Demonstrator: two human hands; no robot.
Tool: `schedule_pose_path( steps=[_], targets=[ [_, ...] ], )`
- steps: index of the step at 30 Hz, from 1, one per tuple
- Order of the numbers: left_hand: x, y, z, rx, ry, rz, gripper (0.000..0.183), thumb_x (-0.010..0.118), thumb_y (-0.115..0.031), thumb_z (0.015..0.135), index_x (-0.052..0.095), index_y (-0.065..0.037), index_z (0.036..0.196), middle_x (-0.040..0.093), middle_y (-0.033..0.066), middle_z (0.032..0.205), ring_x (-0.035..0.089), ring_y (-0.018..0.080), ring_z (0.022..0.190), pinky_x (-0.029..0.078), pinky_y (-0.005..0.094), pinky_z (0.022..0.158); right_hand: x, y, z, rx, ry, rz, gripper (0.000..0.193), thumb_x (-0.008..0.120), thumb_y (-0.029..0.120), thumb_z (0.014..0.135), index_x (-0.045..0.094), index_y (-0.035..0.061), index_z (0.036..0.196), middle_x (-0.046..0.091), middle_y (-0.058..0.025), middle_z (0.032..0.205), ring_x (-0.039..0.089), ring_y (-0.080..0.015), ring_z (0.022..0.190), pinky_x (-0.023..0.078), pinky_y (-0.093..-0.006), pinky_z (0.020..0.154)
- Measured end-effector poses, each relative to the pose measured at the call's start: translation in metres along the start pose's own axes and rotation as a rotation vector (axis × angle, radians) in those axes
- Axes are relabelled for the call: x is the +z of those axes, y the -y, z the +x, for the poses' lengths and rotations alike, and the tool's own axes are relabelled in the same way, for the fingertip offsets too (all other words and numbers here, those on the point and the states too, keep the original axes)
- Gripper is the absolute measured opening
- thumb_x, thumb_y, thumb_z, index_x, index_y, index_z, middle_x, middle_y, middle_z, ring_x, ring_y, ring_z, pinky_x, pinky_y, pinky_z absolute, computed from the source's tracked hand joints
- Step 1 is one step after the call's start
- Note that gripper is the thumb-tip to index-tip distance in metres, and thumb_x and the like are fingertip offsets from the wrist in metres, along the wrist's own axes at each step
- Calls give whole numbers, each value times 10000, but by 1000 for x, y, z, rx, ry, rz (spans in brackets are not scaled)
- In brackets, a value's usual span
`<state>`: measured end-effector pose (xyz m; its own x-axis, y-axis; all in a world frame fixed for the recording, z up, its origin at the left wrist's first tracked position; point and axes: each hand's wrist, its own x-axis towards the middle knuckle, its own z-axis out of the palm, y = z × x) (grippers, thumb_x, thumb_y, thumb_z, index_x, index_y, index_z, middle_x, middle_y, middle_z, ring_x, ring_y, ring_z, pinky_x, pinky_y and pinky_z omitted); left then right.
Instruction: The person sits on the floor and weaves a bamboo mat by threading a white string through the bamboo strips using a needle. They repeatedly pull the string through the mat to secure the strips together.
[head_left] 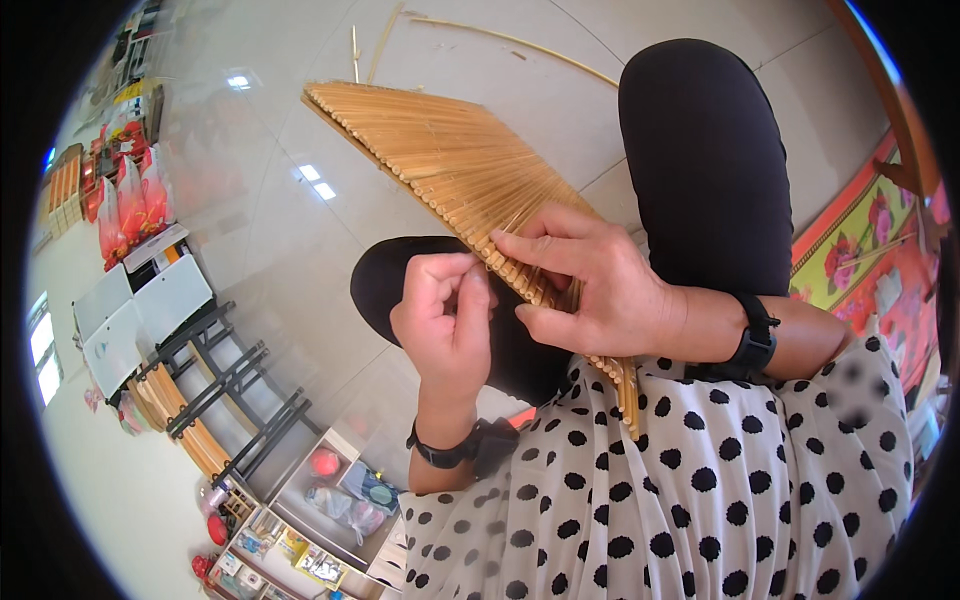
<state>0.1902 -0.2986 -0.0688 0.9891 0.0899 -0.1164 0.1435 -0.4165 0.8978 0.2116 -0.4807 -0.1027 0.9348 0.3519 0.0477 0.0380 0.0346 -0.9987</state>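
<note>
A golden-brown mat of thin straw stalks [440,135], laid side by side, slants across my lap, its row of cut stalk ends facing my left. My right hand [600,280] grips this edge, fingers on the upper face and thumb beneath. Close beside it, my left hand [447,315] is closed, thumb and fingertips pinched together at the stalk ends. Whatever lies in that pinch is too small to make out. The mat's near corner rests against my dotted shirt [690,470].
Loose stalks [520,45] lie on the tiled floor [260,130] beyond the mat. My dark-trousered knee [705,150] rises at the right. Far left stand stacked folding chairs [225,390], red bags [135,205] and a shelf of goods [320,500]. A floral red cloth [860,250] hangs at the right.
</note>
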Motion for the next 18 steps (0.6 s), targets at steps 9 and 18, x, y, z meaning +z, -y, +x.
schedule_pose_path(
  steps=[9, 18],
  targets=[
    [12, -9, 15, 13, 75, -152, 271, 530, -13, 1023, 368, 11, 1239, 668, 96, 790, 635, 125, 680, 522, 256, 642, -7, -2, 0, 44, -20, 24, 540, 773, 81, 747, 670, -58, 1258, 623, -115, 974, 640, -191, 723, 543, -297, 674],
    [-3, -16, -38, 519, -106, 589, 393, 753, -253, 906, 617, 1, 1174, 666, 191, 1183, 632, 384, 1083, 505, 436, 924, -10, -8, 18, 137, -140, -43, 477, 777, 103, 777, 698, -28, 1229, 606, -52, 928, 549, -103, 698, 496, -267, 644]
  ],
)
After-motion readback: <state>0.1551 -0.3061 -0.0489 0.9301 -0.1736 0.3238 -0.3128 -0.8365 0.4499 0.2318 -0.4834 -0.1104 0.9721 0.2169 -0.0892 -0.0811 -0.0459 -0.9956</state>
